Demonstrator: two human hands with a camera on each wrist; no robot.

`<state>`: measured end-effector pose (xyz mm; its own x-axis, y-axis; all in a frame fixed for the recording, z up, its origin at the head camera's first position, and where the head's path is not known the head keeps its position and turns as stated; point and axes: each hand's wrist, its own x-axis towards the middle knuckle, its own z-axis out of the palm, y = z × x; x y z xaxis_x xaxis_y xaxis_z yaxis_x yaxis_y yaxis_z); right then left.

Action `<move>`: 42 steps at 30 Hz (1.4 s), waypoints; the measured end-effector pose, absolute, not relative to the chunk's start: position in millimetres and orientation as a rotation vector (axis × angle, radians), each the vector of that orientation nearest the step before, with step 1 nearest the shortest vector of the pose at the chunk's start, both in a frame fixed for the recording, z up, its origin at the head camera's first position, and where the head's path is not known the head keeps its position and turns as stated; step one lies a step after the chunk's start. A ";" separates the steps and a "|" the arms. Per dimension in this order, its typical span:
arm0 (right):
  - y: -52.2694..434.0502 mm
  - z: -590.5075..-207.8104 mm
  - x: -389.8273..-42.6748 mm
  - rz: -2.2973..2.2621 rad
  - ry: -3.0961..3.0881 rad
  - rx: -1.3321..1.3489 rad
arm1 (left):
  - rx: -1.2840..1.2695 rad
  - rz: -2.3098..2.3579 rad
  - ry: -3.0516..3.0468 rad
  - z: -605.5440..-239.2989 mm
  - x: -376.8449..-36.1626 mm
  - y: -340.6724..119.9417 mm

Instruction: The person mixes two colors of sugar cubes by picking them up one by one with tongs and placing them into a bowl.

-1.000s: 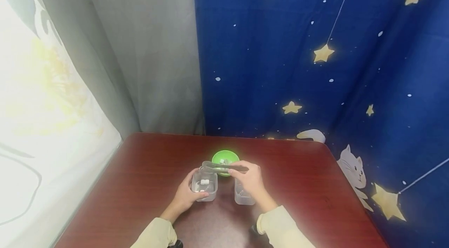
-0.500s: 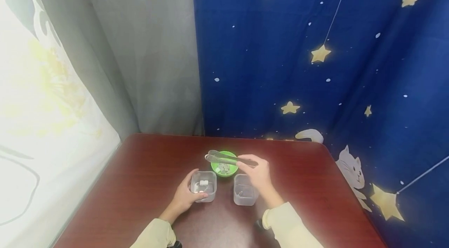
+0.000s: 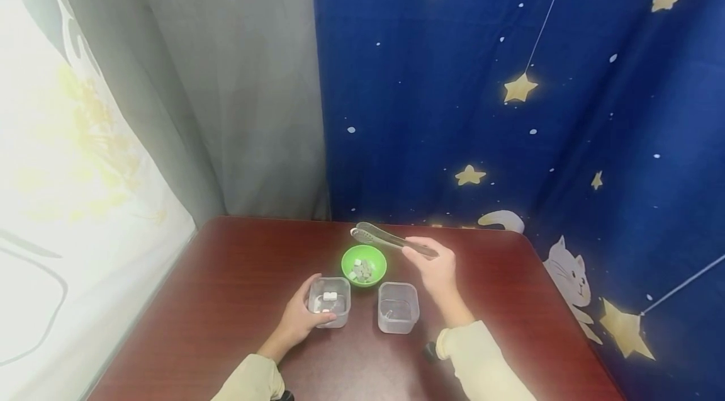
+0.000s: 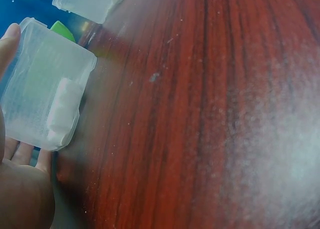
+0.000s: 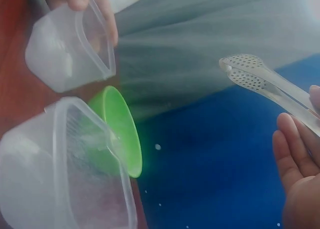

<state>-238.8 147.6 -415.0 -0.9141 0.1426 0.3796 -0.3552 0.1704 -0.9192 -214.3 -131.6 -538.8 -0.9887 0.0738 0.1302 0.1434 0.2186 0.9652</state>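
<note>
While raised above the green bowl (image 3: 364,265), right hand (image 3: 436,270) grips tongs (image 3: 391,239), left hand (image 3: 300,316) holding clear container (image 3: 329,300)

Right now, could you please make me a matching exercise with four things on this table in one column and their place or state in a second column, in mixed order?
Things:
1. tongs
2. green bowl
3. left clear container
4. right clear container

Places or states:
A. held by the left hand, white pieces inside
B. stands free on the table, no hand on it
C. in the right hand, raised above the table
D. behind both containers, small pieces inside

Pairs: 1-C, 2-D, 3-A, 4-B
</note>
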 end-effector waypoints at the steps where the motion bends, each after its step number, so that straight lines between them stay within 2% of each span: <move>1: 149.6 -414.5 -239.2 1.793 -2.065 0.200 | -0.216 -1.919 -2.408 -538.8 -214.2 -131.5; 21: 164.7 -416.8 -240.0 1.766 -2.034 0.165 | -0.224 -1.890 -2.420 -540.2 -214.5 -131.3; 29: 171.5 -448.9 -254.6 1.811 -2.017 0.145 | -0.224 -1.896 -2.427 -540.5 -215.1 -131.2; 34: 166.4 -459.0 -251.8 1.787 -2.035 0.170 | -0.218 -1.893 -2.423 -549.0 -220.1 -131.5; 39: 154.7 -462.4 -244.2 1.861 -2.102 0.170 | -0.199 -1.877 -2.410 -575.7 -232.2 -134.6; 42: 144.6 -456.5 -234.2 1.912 -2.153 0.181 | -0.215 -1.917 -2.390 -568.6 -229.2 -134.6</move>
